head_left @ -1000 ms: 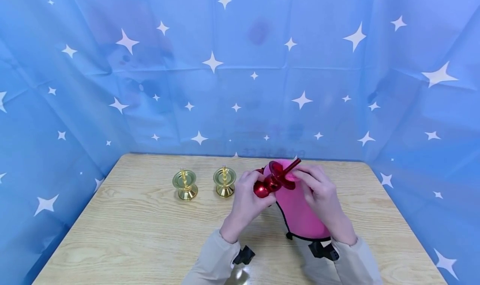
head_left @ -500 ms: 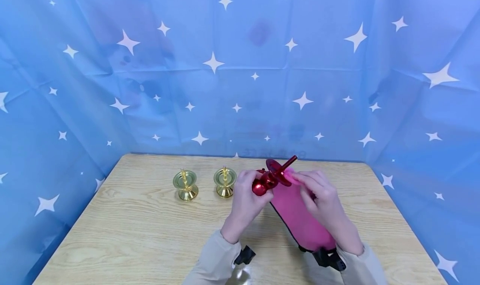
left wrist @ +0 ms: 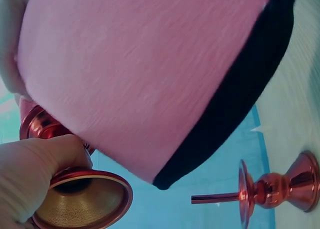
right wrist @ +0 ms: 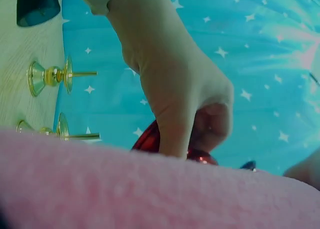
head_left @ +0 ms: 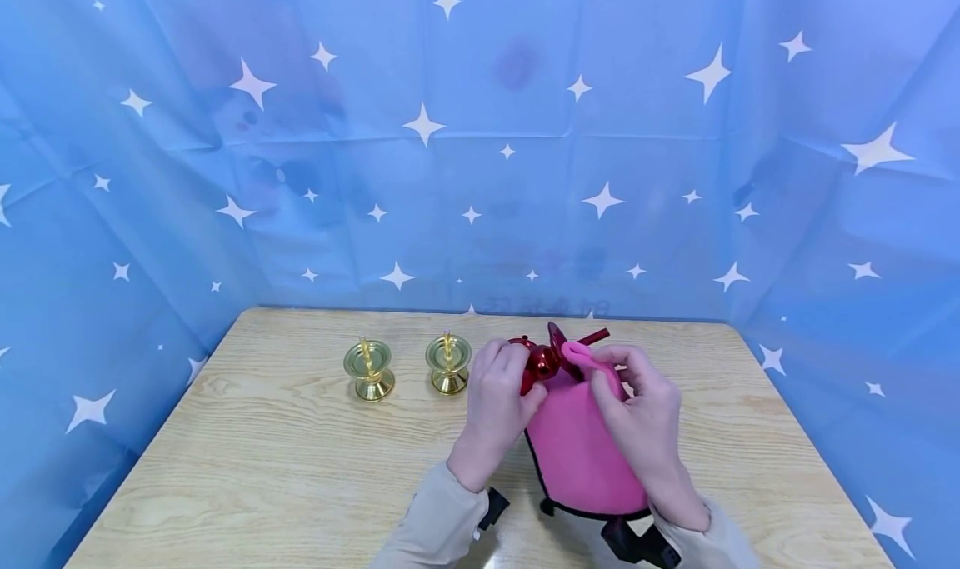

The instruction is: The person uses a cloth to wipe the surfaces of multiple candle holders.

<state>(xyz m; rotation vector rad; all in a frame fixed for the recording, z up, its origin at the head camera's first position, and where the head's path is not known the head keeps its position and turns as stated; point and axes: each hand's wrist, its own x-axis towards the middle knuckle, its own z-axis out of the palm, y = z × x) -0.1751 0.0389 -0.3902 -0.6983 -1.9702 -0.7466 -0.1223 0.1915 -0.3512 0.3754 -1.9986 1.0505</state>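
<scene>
My left grip [head_left: 495,394] is curled round the red candle holder [head_left: 544,362], held tilted above the counter [head_left: 285,461] with its spike [head_left: 595,336] toward the right, while my right grip [head_left: 643,411] pinches a fold of black-edged pink cloth [head_left: 588,452] beside its dish [head_left: 557,338]. A second red holder [left wrist: 272,190] stands just beyond my left grip; farther left stand a gold holder [head_left: 448,369] and its gold twin [head_left: 371,375].
</scene>
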